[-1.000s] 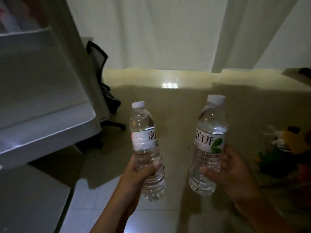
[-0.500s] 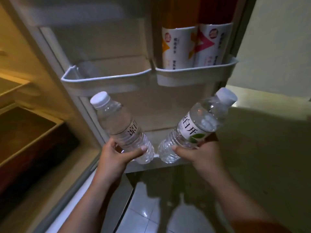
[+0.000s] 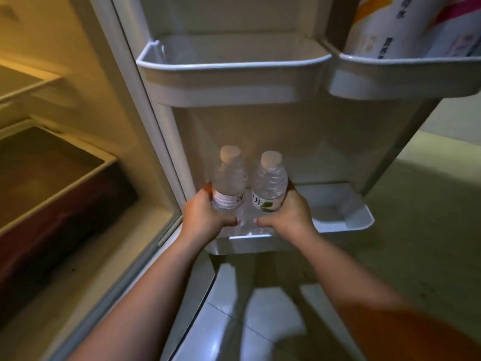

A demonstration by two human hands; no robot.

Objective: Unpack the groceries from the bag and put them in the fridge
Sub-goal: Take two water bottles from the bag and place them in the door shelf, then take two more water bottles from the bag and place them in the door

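Two water bottles stood upright, side by side and touching, in lowest door shelf [image 3: 346, 220] of open fridge. Left hand [image 3: 201, 217] wrapped around left water bottle [image 3: 229, 182]; right hand [image 3: 289, 213] wrapped around right water bottle [image 3: 270, 187]. Both white caps on. Middle door shelf [image 3: 231, 66] sat above; neighbouring shelf [image 3: 406, 74] held labelled cartons [image 3: 411, 24]. Crisper drawer [image 3: 52, 175] at left.

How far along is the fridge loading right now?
Done: two tall labelled cartons stand in the upper right door bin. In hand: left hand and right hand each grip a clear plastic water bottle, upright in the bottom door shelf. Left: letting go; the bag is out of view.
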